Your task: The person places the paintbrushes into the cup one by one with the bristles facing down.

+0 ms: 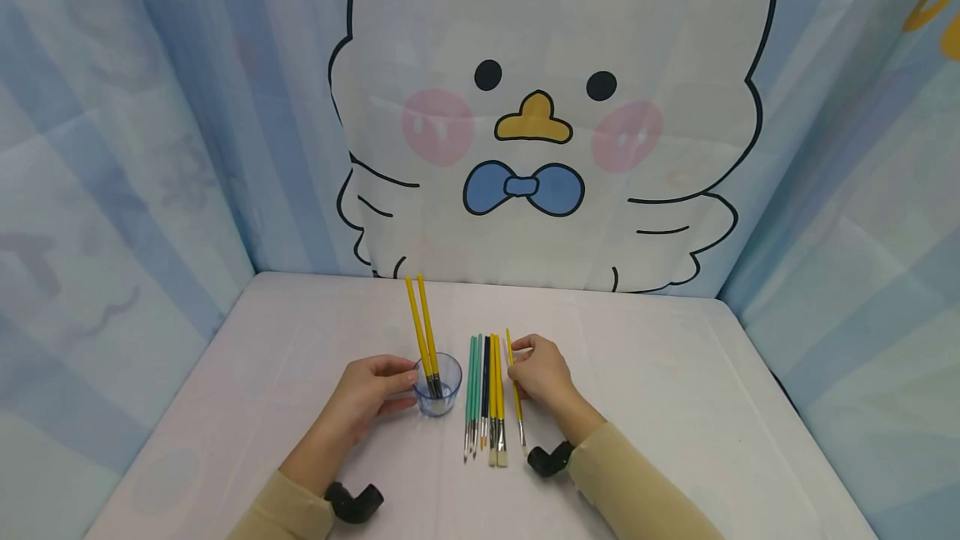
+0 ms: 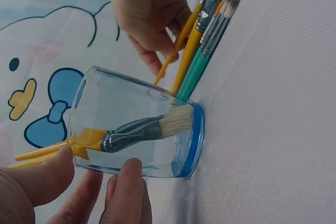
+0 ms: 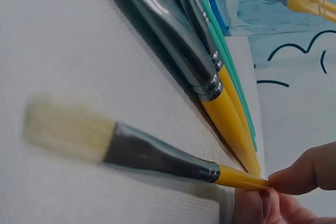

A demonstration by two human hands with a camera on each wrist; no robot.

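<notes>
My left hand [image 1: 367,394] grips a clear cup with a blue base [image 2: 195,142], thumb near the rim and fingers along the side. Two yellow-handled paintbrushes [image 1: 420,323] stand in the cup, bristles down and handles leaning left. My right hand [image 1: 542,369] pinches the yellow handle of another flat paintbrush [image 3: 163,153] between thumb and fingers. Its pale bristles point toward me, close over the table. Between the hands lies a row of paintbrushes: green-handled ones [image 1: 472,390] beside the cup, dark-handled ones [image 1: 486,373] in the middle and yellow-handled ones [image 1: 498,382] on the right.
A white cloth covers the table [image 1: 660,407]. Behind it hangs a curtain with a cartoon bird [image 1: 540,232], and striped blue curtains [image 1: 112,190] close off both sides. A black wrist mount [image 1: 356,504] sticks out from each sleeve.
</notes>
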